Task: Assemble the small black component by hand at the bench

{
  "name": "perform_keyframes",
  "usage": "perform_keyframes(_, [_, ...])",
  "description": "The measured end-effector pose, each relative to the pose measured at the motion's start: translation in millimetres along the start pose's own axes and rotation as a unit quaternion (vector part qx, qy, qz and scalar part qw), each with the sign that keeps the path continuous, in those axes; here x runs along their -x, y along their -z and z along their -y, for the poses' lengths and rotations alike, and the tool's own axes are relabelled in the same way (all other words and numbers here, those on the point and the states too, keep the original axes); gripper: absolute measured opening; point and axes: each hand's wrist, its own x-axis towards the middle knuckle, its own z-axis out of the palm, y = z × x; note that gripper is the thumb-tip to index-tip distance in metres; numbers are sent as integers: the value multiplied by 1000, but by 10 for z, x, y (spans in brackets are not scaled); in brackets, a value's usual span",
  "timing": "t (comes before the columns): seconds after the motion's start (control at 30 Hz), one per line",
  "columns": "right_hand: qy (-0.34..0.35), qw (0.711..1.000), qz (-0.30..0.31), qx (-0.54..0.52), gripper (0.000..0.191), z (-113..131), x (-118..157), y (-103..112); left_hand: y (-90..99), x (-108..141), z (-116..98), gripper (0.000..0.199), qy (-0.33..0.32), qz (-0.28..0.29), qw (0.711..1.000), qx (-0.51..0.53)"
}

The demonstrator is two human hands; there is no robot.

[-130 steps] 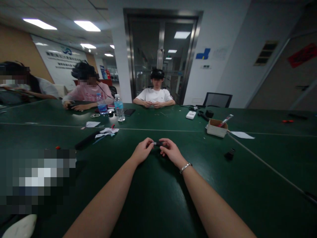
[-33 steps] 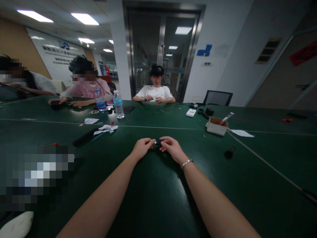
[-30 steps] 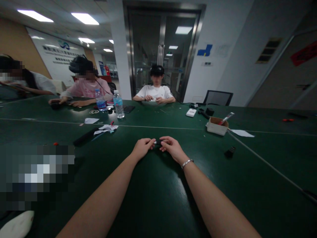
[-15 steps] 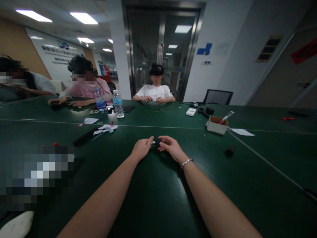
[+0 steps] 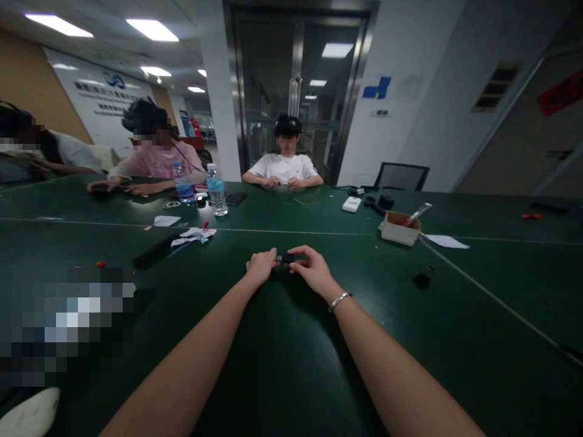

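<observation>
Head-worn view looks forward and down over the tabletop (image 5: pixel 282 364); left hand (image 5: pixel 261 269), right hand (image 5: pixel 315 271) near; door (image 5: pixel 298 67) well beyond.

Dim room, lit by white ceiling lights (image 5: pixel 152 30) beyond the table's far edge, on the left. Faint glare lies on the table (image 5: pixel 291 376) between the forearms (image 5: pixel 387 346). The black stick (image 5: pixel 286 258) at the left hand (image 5: pixel 261 267) looks soft. Pixel blocks (image 5: pixel 77 321) mask the table's near left; outer areas stretch and darken.
</observation>
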Motion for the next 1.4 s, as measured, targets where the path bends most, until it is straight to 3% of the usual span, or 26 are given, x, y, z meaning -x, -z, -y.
perform_keyframes(0.2, [29,999,-7,14,29,-2,-5,-45,-7,-28,67,43,-12,23,999,-21])
perform_keyframes(0.47, [-36,995,-17,-91,34,-63,-4,13,26,148,-73,57,-119,-24,992,-40])
perform_keyframes(0.6, [-50,993,-34,-99,37,-91,-7,46,55,223,-122,48,-145,-8,988,-51])
perform_keyframes(0.73, [-57,995,-47,-69,36,-95,-16,59,61,249,-131,27,-202,-29,978,-34])
perform_keyframes(0.9, [-42,995,-81,-41,34,-88,-35,100,77,259,-133,24,-277,-24,959,-47])
perform_keyframes(1.17, [-66,995,-66,-32,36,-80,-33,119,87,245,-116,21,-275,-23,959,-64])
perform_keyframes(1.4, [-62,996,-61,-34,38,-65,-26,116,124,292,-168,20,-236,-10,969,-76])
